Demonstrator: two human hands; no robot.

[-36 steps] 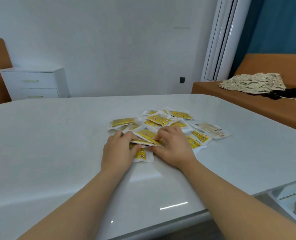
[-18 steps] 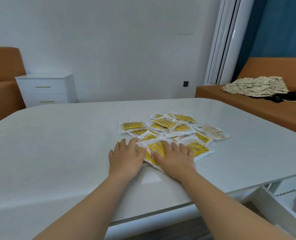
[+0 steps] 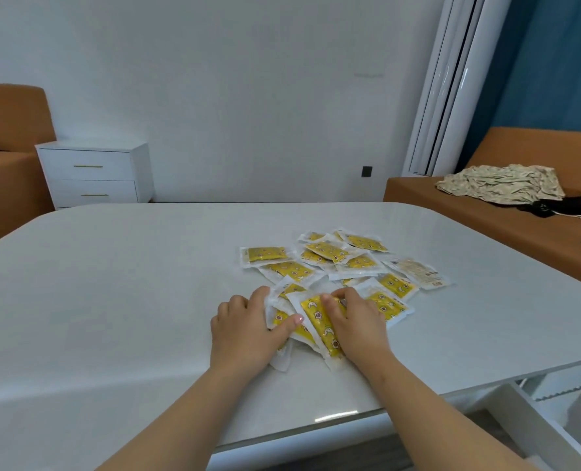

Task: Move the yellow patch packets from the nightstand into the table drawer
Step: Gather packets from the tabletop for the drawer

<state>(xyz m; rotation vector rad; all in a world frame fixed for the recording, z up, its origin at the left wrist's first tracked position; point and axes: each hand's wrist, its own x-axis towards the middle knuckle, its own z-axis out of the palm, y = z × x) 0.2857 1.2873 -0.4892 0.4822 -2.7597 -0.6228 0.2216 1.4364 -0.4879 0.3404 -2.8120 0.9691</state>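
Packets [image 3: 319, 319] are lying in a loose heap on the white table [image 3: 129, 283], the nearest few overlapping between the two hands and the rest fanning away toward one o'clock. They are sitting on the table rather than on the nightstand [image 3: 95, 173], which is standing well apart at about ten o'clock against the wall with nothing showing on its top, so the carrying step looks done and the gathering for the drawer looks to be in hand.

The left hand [image 3: 245, 331] is resting flat at nine o'clock of the near packets, thumb reaching across one packet's edge and fingers [image 3: 262, 294] pressing on the heap's side; it is neither clenching nor lifting anything. The right hand [image 3: 353, 321] is lying at three o'clock of the topmost yellow packet, fingers curling down onto its upper end, pinning rather than pinching it. Both hands seem to be squeezing the heap together so it can be taken in one grab.

An open drawer [image 3: 554, 419] is showing white at four o'clock below the table edge. Farther off at two o'clock, crumpled cloth [image 3: 500, 183] is lying on an orange couch [image 3: 486, 226].
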